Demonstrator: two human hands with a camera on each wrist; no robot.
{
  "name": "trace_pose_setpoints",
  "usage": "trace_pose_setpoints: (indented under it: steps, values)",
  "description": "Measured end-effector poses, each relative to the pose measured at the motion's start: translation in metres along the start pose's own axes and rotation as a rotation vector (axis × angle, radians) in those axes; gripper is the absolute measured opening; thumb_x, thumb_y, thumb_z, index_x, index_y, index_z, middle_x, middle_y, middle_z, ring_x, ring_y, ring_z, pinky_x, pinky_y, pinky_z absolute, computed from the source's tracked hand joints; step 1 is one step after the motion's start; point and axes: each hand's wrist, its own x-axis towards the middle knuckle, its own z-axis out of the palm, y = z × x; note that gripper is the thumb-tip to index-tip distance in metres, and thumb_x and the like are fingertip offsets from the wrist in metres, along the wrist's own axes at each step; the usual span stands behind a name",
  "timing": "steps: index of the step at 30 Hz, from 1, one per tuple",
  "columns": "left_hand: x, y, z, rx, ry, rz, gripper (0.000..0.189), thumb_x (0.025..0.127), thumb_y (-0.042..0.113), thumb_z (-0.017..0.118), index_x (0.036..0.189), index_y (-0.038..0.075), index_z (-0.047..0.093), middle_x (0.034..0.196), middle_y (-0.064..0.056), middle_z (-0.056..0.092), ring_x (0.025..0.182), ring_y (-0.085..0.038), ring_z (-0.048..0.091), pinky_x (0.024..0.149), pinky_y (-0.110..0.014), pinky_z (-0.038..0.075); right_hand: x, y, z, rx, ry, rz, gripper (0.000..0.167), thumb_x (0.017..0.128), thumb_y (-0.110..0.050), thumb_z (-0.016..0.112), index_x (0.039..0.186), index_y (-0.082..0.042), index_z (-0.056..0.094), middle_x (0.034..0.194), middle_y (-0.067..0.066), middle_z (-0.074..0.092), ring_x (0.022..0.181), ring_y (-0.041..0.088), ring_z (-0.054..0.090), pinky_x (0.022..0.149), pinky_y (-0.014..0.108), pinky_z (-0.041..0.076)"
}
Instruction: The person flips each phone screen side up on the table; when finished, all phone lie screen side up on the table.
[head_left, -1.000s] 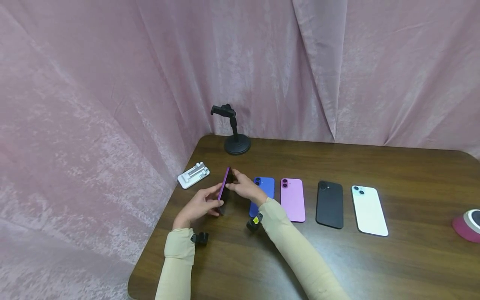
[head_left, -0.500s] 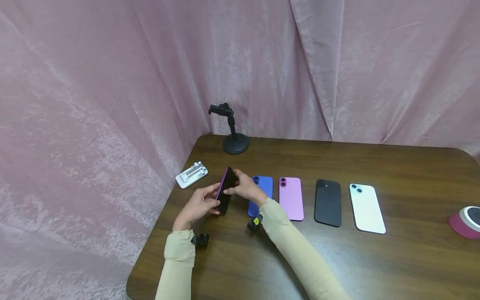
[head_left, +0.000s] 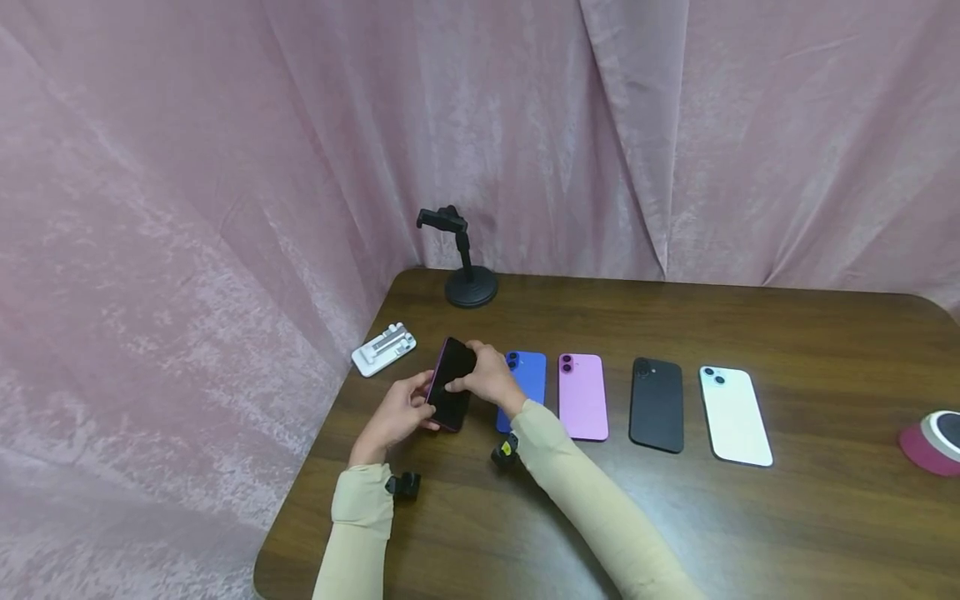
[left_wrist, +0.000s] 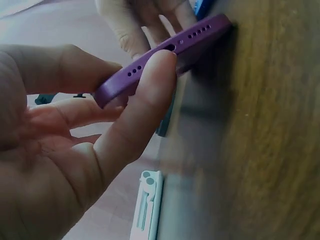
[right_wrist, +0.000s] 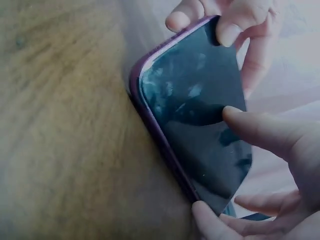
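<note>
A purple-edged smartphone is held between both hands, its black screen facing up and toward the head camera, tilted on its long side close over the table. My left hand pinches its lower left corner, with thumb at the bottom edge by the charging port, as the left wrist view shows. My right hand grips the right side, its thumb on the screen and its fingers around the far edge. The phone's back is hidden. Just right of the right hand lies a blue phone, partly covered by that hand.
Right of the blue phone lie a pink phone, a black phone and a white phone, backs up. A white folding stand lies at the left edge. A black phone holder stands behind; a pink-and-white round object sits far right.
The held phone has turned from nearly edge-on to showing its screen more to the head camera. Both hands keep hold of it, shifting only slightly.
</note>
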Motion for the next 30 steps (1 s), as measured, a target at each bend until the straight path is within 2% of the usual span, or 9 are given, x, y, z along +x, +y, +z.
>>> trace_pose_setpoints:
  steps: [5, 10, 19, 23, 27, 30]
  values:
    - [0.001, -0.001, 0.003, 0.044, -0.012, -0.029, 0.063, 0.088, -0.021, 0.047, 0.147, -0.022, 0.024, 0.128, -0.040, 0.050, 0.102, -0.042, 0.065, 0.071, -0.037, 0.060, 0.001, -0.001, 0.000, -0.051, 0.025, 0.024, 0.088, 0.070, -0.021, 0.094, 0.144, 0.000, 0.051, 0.125, 0.021, 0.061, 0.105, 0.034, 0.059, 0.092, 0.047, 0.050]
    - [0.001, -0.002, 0.005, 0.054, 0.028, -0.049, 0.063, 0.085, -0.023, 0.049, 0.145, -0.023, 0.029, 0.122, -0.037, 0.053, 0.097, -0.038, 0.066, 0.070, -0.039, 0.060, 0.003, -0.002, 0.000, -0.060, 0.011, 0.047, 0.088, 0.070, -0.023, 0.094, 0.144, -0.001, 0.051, 0.126, 0.021, 0.060, 0.104, 0.033, 0.058, 0.091, 0.047, 0.051]
    - [0.000, -0.004, 0.006, 0.088, 0.094, -0.050, 0.066, 0.084, -0.025, 0.051, 0.145, -0.023, 0.029, 0.127, -0.038, 0.050, 0.101, -0.042, 0.064, 0.069, -0.040, 0.060, 0.003, -0.004, 0.001, -0.061, 0.027, 0.123, 0.093, 0.067, -0.015, 0.094, 0.145, 0.004, 0.048, 0.134, 0.025, 0.051, 0.111, 0.036, 0.053, 0.100, 0.049, 0.047]
    - [0.000, -0.006, 0.007, 0.160, 0.097, -0.037, 0.074, 0.074, -0.024, 0.059, 0.144, -0.022, 0.033, 0.124, -0.035, 0.052, 0.102, -0.043, 0.064, 0.069, -0.038, 0.059, 0.003, -0.005, 0.001, -0.063, 0.027, 0.145, 0.088, 0.067, -0.012, 0.094, 0.141, 0.007, 0.051, 0.130, 0.026, 0.050, 0.108, 0.036, 0.055, 0.096, 0.048, 0.049]
    - [0.003, -0.009, 0.007, 0.270, 0.105, -0.057, 0.084, 0.064, -0.021, 0.068, 0.143, -0.017, 0.041, 0.119, -0.029, 0.052, 0.100, -0.037, 0.065, 0.073, -0.031, 0.054, 0.001, -0.007, 0.001, -0.060, 0.024, 0.163, 0.087, 0.068, -0.011, 0.093, 0.142, 0.008, 0.050, 0.132, 0.027, 0.048, 0.109, 0.037, 0.055, 0.096, 0.048, 0.050]
    - [0.004, -0.011, 0.008, 0.341, 0.122, -0.083, 0.087, 0.061, -0.022, 0.070, 0.143, -0.016, 0.043, 0.117, -0.025, 0.050, 0.099, -0.035, 0.064, 0.078, -0.033, 0.053, 0.001, -0.006, 0.001, -0.073, 0.022, 0.167, 0.088, 0.068, -0.012, 0.094, 0.142, 0.007, 0.050, 0.133, 0.027, 0.047, 0.111, 0.037, 0.054, 0.097, 0.047, 0.049]
